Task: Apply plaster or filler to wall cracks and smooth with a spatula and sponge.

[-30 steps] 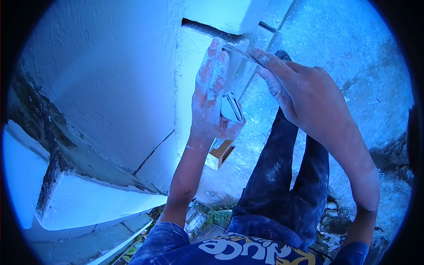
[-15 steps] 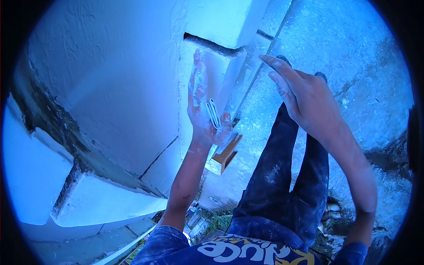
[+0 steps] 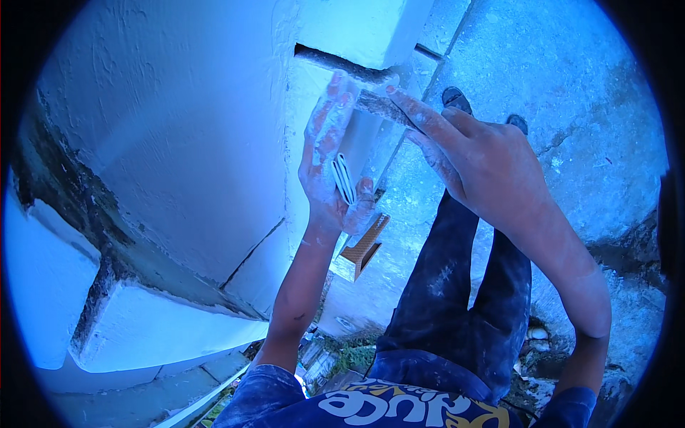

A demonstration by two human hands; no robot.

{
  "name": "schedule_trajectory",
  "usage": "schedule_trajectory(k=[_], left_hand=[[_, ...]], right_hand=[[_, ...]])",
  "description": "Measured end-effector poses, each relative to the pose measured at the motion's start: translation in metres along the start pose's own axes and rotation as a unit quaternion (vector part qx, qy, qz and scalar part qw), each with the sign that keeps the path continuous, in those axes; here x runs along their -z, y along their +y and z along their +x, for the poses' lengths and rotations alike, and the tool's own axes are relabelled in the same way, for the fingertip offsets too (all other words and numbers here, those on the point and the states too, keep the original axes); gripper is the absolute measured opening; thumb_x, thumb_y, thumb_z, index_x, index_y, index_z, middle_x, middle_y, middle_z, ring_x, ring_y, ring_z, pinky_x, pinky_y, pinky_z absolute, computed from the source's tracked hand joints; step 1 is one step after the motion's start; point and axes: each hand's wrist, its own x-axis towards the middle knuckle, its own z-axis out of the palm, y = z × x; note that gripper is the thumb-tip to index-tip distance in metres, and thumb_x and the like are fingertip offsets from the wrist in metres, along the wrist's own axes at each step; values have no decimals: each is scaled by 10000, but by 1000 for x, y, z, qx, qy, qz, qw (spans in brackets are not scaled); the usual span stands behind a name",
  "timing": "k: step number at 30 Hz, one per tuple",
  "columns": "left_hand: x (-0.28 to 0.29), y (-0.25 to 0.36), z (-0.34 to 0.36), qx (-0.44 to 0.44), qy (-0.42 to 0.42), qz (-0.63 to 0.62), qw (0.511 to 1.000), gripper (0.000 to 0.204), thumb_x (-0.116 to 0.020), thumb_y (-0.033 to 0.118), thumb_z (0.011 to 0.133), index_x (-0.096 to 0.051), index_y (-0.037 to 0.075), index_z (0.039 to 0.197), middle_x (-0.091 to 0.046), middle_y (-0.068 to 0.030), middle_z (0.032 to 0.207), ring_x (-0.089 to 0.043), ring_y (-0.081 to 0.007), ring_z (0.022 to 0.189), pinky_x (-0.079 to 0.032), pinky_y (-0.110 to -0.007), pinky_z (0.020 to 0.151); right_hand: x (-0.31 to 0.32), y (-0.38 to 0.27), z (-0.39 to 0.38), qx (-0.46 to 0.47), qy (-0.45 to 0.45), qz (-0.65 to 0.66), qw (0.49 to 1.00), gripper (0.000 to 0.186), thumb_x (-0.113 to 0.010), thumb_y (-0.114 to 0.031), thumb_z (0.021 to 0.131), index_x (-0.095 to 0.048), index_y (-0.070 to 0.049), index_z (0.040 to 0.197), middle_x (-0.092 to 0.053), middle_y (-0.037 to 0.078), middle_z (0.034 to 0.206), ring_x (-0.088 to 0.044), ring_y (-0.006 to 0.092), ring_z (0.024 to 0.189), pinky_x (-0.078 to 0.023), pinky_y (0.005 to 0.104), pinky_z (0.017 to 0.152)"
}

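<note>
My left hand (image 3: 328, 153) is raised beside the pale wall, its fingers stretched upward and smeared with white. A small white folded piece (image 3: 344, 180) is held between its thumb and palm. My right hand (image 3: 471, 153) reaches in from the right, thumb and fingers pinching one end of a flat grey strip (image 3: 385, 108). The strip's other end meets the left fingertips; its exact kind cannot be made out. White dust covers the right fingers too.
At left stands a pale plastered wall (image 3: 185, 128) with a dark slot (image 3: 342, 63) in its ledge. Below my left hand is a brown and white box (image 3: 362, 251). Rough concrete ground (image 3: 571, 107) lies at right, under my dark-trousered legs (image 3: 439, 285).
My right hand has moved left and slightly down, bringing the grey strip to the left fingertips. The left fingers have tilted right. The folded white piece stays in the left hand.
</note>
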Motion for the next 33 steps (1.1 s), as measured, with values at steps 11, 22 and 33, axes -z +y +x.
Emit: schedule_trajectory(k=[11,22,33], left_hand=[[0,-1,-2,52,9,-51,997,983,-676,535,908,-288,-105,1545,-368,-266,1577,-389,-331,1446,-334,-471,1176],[-5,5,4,0,33,7,999,724,-528,423,941,-447,-41,1491,-510,-282,1483,-491,-437,1376,-270,-525,1200],[9,2,-35,110,54,62,990,796,-646,458,924,-425,-102,1445,-528,-257,1383,-464,-355,1370,-342,-477,1138]], right_hand=[[-6,-1,-2,-32,-18,14,999,637,-665,-236,964,-427,-278,1554,-691,88,934,-675,267,609,-533,385,516],[-3,-11,-3,-57,-10,-7,998,766,-725,-146,858,-423,-279,1549,-652,84,901,-675,290,640,-543,401,533],[-6,-18,0,-156,-100,-73,980,549,-633,-179,968,-472,-185,1492,-678,166,850,-689,338,679,-550,442,567]])
